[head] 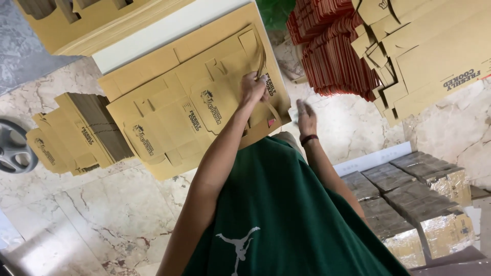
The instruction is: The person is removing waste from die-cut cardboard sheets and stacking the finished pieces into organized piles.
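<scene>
While left hand [252, 88] grips a cardboard flap [262, 59], arm outstretched | right hand [306, 116] open, fingers extended, over floor.

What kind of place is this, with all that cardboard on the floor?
Probably a small packaging workshop. Stacks of flat brown box blanks sit on a marble floor, red-edged blanks are piled nearby, and the left hand grips a flat box.
</scene>
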